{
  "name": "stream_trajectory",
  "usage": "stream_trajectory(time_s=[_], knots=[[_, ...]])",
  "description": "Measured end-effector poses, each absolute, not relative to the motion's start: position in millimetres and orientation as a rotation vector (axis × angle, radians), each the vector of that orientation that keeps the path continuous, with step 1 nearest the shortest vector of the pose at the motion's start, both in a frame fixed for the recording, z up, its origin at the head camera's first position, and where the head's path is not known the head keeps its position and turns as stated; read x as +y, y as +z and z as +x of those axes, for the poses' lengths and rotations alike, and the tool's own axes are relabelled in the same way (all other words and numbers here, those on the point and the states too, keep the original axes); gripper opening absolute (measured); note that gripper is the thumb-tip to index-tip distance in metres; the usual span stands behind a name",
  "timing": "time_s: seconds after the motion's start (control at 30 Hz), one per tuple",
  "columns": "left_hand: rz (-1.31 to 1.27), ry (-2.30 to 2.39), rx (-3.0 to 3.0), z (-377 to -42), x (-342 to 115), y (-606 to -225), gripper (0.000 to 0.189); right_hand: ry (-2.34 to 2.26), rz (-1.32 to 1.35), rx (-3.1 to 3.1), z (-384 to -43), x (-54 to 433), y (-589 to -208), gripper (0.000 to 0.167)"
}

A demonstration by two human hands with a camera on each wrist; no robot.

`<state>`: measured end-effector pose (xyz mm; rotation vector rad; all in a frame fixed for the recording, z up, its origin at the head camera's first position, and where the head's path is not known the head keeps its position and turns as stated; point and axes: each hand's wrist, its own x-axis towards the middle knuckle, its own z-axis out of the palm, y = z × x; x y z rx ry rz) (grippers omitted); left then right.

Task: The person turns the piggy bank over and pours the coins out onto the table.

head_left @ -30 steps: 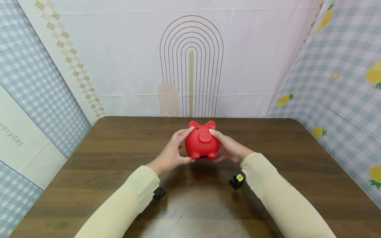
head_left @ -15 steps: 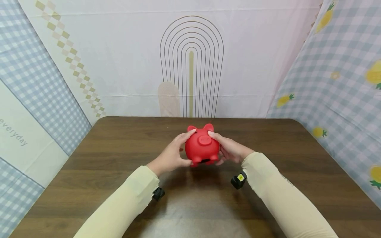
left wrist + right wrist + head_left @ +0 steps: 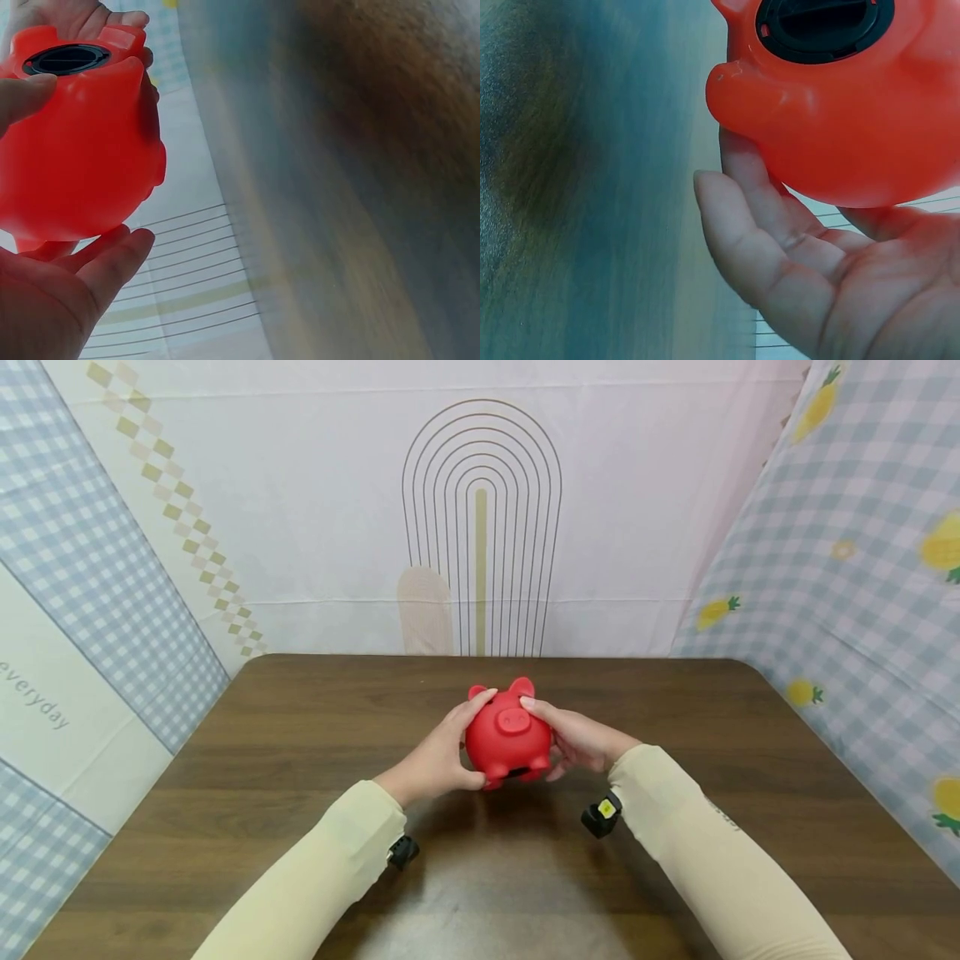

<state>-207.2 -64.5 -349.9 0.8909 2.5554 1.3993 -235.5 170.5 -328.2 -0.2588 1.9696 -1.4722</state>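
A red piggy bank is held between both hands above the table, its snout facing the head camera and its body tilted to one side. My left hand grips its left side, thumb low by a foot and fingers up near an ear. On the other side my right hand holds it, thumb beside the snout and fingers curled underneath. A round black plug shows in the belly in the right wrist view. The left wrist view also shows the belly of the piggy bank, with the left thumb beside the plug.
The brown wooden table spreads beneath the hands. A white patterned cloth hangs behind it, and a blue checked cloth hangs on the right. Each wrist carries a small black camera.
The piggy bank has come slightly lower and tilted, its left ear dropping below the right one. Both hands have kept their hold, and the left has shifted down a little with it.
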Motion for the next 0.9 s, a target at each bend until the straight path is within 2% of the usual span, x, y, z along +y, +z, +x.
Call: stream_trajectory(time_s=[0.5, 0.9], knots=[[0.827, 1.576, 2.478, -206.4, -64.1, -350.5, 0.099, -1.464, -0.236, 2.001, -233.4, 167.9, -321.2, 0.077], [0.701, 1.922, 2.268, -211.1, -70.3, -355.9, 0.096, -1.489, -0.210, 2.103, -233.7, 171.1, -310.9, 0.082]])
